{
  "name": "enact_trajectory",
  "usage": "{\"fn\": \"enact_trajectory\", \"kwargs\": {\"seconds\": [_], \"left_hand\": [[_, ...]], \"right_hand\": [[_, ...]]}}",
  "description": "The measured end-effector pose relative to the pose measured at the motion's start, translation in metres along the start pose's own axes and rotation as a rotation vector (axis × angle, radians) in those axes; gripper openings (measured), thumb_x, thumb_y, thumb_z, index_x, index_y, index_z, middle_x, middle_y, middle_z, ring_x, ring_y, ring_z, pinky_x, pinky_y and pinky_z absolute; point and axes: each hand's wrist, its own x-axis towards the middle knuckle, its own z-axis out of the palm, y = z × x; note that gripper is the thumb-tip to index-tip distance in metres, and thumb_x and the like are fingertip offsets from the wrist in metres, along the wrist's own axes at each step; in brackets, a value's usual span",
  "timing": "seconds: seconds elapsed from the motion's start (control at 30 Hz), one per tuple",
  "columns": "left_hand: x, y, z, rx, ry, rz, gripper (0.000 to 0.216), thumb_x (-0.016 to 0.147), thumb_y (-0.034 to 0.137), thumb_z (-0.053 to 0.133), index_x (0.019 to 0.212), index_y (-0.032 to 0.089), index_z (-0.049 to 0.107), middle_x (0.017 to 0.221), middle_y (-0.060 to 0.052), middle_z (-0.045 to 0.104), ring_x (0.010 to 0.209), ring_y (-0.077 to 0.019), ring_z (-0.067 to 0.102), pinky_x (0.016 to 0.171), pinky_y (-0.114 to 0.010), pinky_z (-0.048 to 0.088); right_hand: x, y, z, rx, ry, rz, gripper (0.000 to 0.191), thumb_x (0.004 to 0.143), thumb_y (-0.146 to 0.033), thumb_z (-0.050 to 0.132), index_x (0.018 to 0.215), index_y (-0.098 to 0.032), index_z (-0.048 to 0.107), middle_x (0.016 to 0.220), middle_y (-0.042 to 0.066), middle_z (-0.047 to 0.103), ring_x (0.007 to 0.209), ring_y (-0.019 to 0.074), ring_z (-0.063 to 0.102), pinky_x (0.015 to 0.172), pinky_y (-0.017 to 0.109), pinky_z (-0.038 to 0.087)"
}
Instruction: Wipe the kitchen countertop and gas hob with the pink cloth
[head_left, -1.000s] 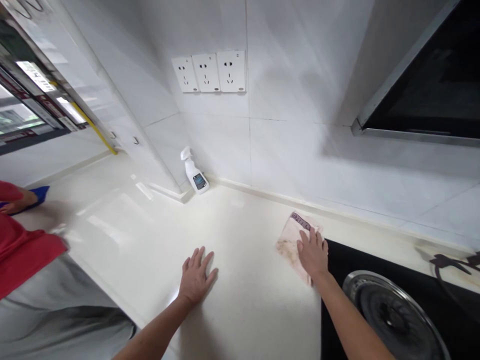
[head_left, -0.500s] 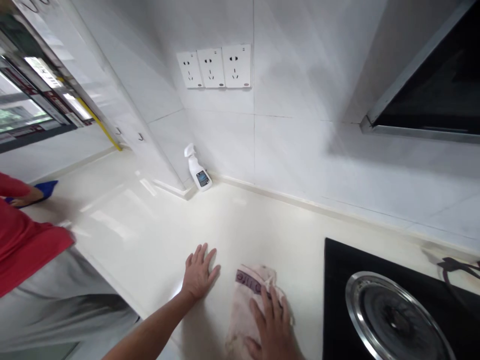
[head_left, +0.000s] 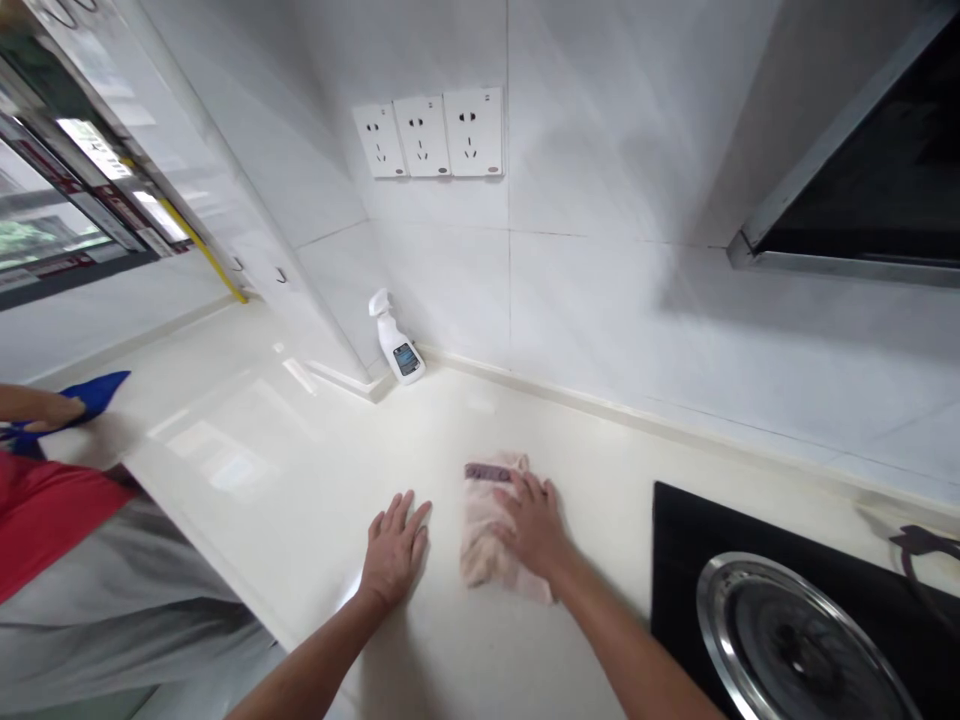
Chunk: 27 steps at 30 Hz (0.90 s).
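My right hand (head_left: 534,524) presses flat on a stained pinkish cloth (head_left: 484,520) lying on the cream countertop (head_left: 315,470). The cloth has a dark purple band at its far end. Fingers spread, my left hand (head_left: 394,548) rests palm down on the bare countertop just left of the cloth and holds nothing. A white spray bottle (head_left: 396,340) stands in the corner against the tiled wall, well beyond both hands.
A black stove top (head_left: 757,540) with a round steel burner ring (head_left: 795,640) lies to the right. Another person in red (head_left: 45,510) at far left holds a blue cloth (head_left: 94,395). Three wall sockets (head_left: 439,132) sit above; a range hood (head_left: 862,190) is at upper right.
My right hand slid the cloth from beside the stove toward me and left, then pushed it away again to the middle of the counter. My left hand stayed put.
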Motion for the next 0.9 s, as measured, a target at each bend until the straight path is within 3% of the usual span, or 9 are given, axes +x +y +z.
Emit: {"fn": "enact_trajectory", "kwargs": {"seconds": [0.13, 0.3, 0.53, 0.67, 0.8, 0.9], "left_hand": [[0.000, 0.001, -0.001, 0.006, 0.017, 0.012, 0.047, 0.104, 0.034, 0.042, 0.147, 0.031, 0.062, 0.163, -0.011, 0.051, 0.152, -0.0324, 0.044, 0.118, -0.053, 0.038], [-0.001, -0.002, 0.004, 0.024, 0.037, 0.026, 0.047, 0.104, 0.034, 0.043, 0.147, 0.031, 0.062, 0.162, -0.011, 0.052, 0.151, -0.0337, 0.045, 0.117, -0.053, 0.039], [-0.001, -0.001, 0.006, 0.027, 0.056, 0.032, 0.046, 0.104, 0.034, 0.045, 0.146, 0.032, 0.063, 0.161, -0.011, 0.053, 0.150, -0.0335, 0.047, 0.116, -0.052, 0.039], [-0.001, 0.001, 0.003, 0.027, 0.039, 0.023, 0.046, 0.104, 0.034, 0.044, 0.146, 0.031, 0.063, 0.162, -0.011, 0.052, 0.151, -0.0332, 0.045, 0.117, -0.053, 0.039], [0.000, 0.001, 0.003, 0.015, 0.037, 0.013, 0.047, 0.104, 0.034, 0.043, 0.146, 0.031, 0.063, 0.162, -0.011, 0.052, 0.152, -0.0328, 0.044, 0.117, -0.053, 0.038], [0.001, 0.000, 0.003, 0.005, 0.033, 0.014, 0.047, 0.103, 0.034, 0.043, 0.146, 0.031, 0.063, 0.162, -0.011, 0.052, 0.151, -0.0330, 0.044, 0.118, -0.053, 0.038]], "right_hand": [[0.019, 0.077, -0.023, -0.103, 0.091, 0.271, 0.048, 0.107, -0.044, 0.039, 0.151, -0.032, 0.054, 0.167, 0.010, 0.038, 0.148, 0.0358, 0.037, 0.119, 0.059, 0.031], [0.001, 0.144, -0.043, -0.189, 0.169, 0.487, 0.045, 0.106, -0.034, 0.037, 0.143, -0.026, 0.061, 0.154, 0.016, 0.049, 0.124, 0.0324, 0.052, 0.099, 0.048, 0.048], [-0.051, 0.169, -0.054, -0.250, 0.203, 0.461, 0.043, 0.106, -0.034, 0.037, 0.135, -0.030, 0.068, 0.145, 0.010, 0.056, 0.118, 0.0273, 0.053, 0.100, 0.042, 0.047], [-0.072, 0.193, -0.065, -0.284, 0.251, 0.613, 0.048, 0.106, -0.041, 0.032, 0.134, -0.030, 0.069, 0.156, 0.010, 0.047, 0.130, 0.0345, 0.047, 0.105, 0.054, 0.044], [-0.081, 0.206, -0.052, -0.296, 0.183, 0.728, 0.051, 0.102, -0.052, 0.037, 0.136, -0.029, 0.067, 0.159, 0.009, 0.047, 0.143, 0.0380, 0.040, 0.116, 0.063, 0.032], [-0.081, 0.203, -0.036, -0.323, 0.186, 0.738, 0.060, 0.102, -0.054, 0.034, 0.150, -0.025, 0.055, 0.163, 0.011, 0.043, 0.149, 0.0394, 0.034, 0.121, 0.066, 0.021]]}}
